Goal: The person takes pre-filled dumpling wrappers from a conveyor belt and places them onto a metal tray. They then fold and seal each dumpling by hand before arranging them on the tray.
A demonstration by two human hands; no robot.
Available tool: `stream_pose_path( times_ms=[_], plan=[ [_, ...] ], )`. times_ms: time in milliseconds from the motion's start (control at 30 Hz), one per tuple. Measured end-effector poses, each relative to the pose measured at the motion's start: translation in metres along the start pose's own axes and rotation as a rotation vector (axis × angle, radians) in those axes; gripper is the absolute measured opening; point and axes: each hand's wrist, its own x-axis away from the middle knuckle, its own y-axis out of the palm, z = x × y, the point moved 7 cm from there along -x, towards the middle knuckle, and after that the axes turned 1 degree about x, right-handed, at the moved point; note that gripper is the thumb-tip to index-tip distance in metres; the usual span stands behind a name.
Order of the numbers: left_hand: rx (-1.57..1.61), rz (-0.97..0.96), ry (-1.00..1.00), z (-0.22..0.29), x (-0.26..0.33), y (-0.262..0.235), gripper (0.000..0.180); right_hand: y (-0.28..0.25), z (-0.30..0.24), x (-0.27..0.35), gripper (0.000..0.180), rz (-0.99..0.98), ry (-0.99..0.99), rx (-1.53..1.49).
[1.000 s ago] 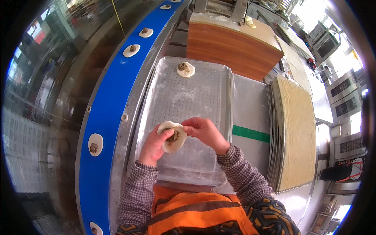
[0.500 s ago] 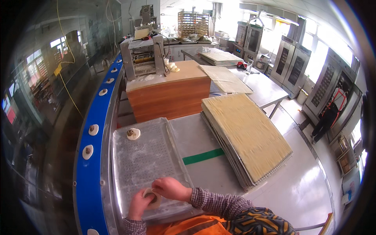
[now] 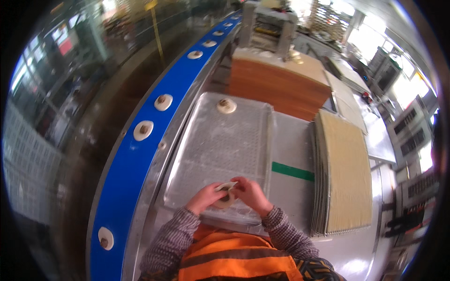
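Note:
A round white dough wrapper (image 3: 220,203) with dark filling showing in its middle is held between my two hands, above the near end of the perforated metal tray (image 3: 220,154). My left hand (image 3: 205,196) grips its left side, fingers closed on it. On the opposite side, my right hand (image 3: 252,194) pinches the wrapper's upper right edge. At the tray's far end rests another piece of dough with filling (image 3: 227,106). To the left, filled dough rounds (image 3: 143,130) lie spaced out along a blue conveyor belt (image 3: 123,187).
A tall stack of trays (image 3: 347,178) topped with a pale cloth stands on the metal table at my right, past a green tape strip (image 3: 293,171). Beyond the tray are a wooden block (image 3: 276,84) and a dough machine (image 3: 268,30). A person's dark-clothed legs (image 3: 405,225) show far right.
My view has swung left and down. Both hands still work on the wrapper, its upper right edge now raised between my right fingers. Another dough round has come into view low on the belt.

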Motion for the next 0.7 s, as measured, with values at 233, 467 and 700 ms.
stream_pose_path(
  times_ms=[233,467,700],
  plan=[
    [-0.177,-0.246,-0.281,0.007,-0.059,0.044,0.046,-0.035,0.031,-0.015,0.015,0.101,0.017,0.238],
    [-0.469,-0.035,0.333,0.045,-0.07,0.027,0.054,-0.074,0.049,-0.023,0.027,-0.102,0.103,0.75],
    [-0.806,1.563,0.22,0.051,0.197,-0.223,0.042,-0.012,-0.075,-0.135,0.021,0.009,-0.278,0.787]
  ],
)
